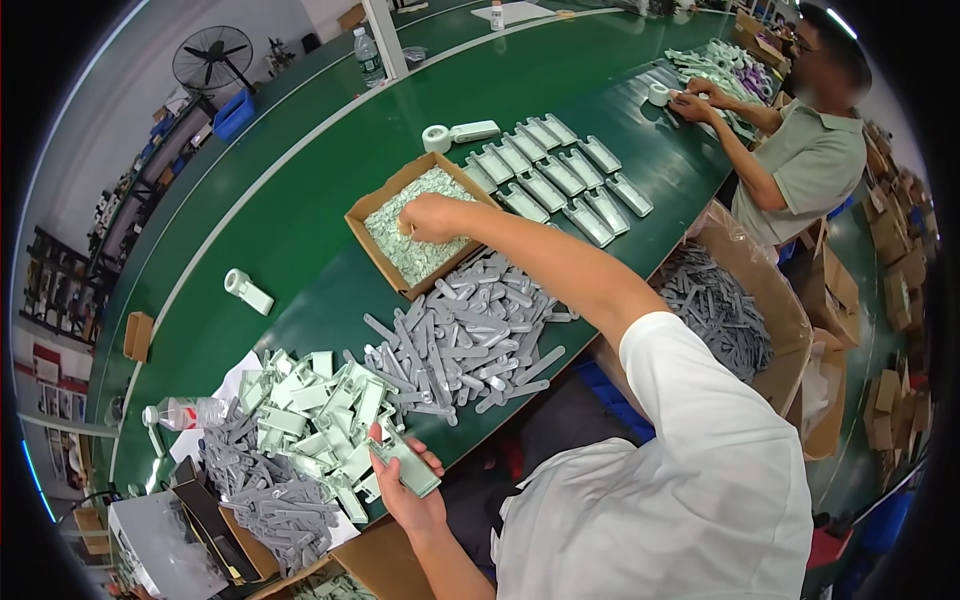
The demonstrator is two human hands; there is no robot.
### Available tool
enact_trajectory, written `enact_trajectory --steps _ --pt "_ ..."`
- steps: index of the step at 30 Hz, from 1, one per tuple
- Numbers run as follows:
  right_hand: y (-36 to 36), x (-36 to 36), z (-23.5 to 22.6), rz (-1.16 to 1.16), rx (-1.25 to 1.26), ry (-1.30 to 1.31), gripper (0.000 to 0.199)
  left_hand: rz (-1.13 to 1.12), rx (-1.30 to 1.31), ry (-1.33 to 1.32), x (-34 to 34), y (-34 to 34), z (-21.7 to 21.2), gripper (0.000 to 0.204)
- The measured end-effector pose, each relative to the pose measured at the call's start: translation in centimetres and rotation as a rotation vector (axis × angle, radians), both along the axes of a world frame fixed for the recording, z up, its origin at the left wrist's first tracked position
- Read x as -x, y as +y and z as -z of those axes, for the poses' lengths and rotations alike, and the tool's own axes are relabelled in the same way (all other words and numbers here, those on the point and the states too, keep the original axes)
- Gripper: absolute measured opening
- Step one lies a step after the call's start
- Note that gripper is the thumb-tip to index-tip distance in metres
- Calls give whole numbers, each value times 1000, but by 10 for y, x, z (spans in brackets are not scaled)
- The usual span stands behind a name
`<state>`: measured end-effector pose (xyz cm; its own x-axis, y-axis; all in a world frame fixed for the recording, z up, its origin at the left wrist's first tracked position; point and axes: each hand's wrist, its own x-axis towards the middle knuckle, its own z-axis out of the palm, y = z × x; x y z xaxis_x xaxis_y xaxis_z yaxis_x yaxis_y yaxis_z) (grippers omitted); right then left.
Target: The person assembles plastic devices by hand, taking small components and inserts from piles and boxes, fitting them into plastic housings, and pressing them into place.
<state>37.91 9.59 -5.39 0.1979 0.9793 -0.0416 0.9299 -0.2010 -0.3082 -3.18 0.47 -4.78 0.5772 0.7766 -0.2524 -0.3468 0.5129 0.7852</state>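
My left hand (412, 508) is closed around a pale green plastic housing (412, 468), a long hollow shell, near the table's front edge. My right hand (437, 217) reaches across into an open cardboard box (376, 250) full of small pale green plastic pieces (400, 262). Its fingers are bent together among the pieces, and what they pinch is hidden. Just beyond my left hand lies a heap of similar pale green housings (310, 405). Grey flat plastic strips (455, 340) are piled between that heap and the box.
Rows of pale green housings (560, 172) lie right of the box. More grey strips (265, 480) are heaped at the left, by a plastic bottle (195, 412). A large carton of dark strips (715, 310) stands at my right. Another person (800, 165) works farther along the table.
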Motion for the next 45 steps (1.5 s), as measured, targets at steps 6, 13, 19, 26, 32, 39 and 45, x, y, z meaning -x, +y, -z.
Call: enact_trajectory --steps 6,13,19,26,32,39,45 --pt "-16 -16 -3 255 -205 566 19 -128 -41 42 -14 -1 -6 57" --pt "-53 70 -39 -75 -481 1004 32 -156 -94 -5 -45 12 -40 59" --pt "-123 171 -105 -446 -566 938 42 -220 -182 -103 -63 7 -70 60" --pt "-126 199 -99 -491 -726 674 45 -194 -245 -102 -44 6 -73 61" --pt "-127 204 -93 -522 -734 596 42 -176 -135 -149 -37 3 -76 60" --pt "-130 213 -105 -502 -403 373 36 -139 -249 -61 -30 7 -54 44" --pt "-108 233 -96 -525 -861 286 32 -269 258 -206 -35 0 -65 47"
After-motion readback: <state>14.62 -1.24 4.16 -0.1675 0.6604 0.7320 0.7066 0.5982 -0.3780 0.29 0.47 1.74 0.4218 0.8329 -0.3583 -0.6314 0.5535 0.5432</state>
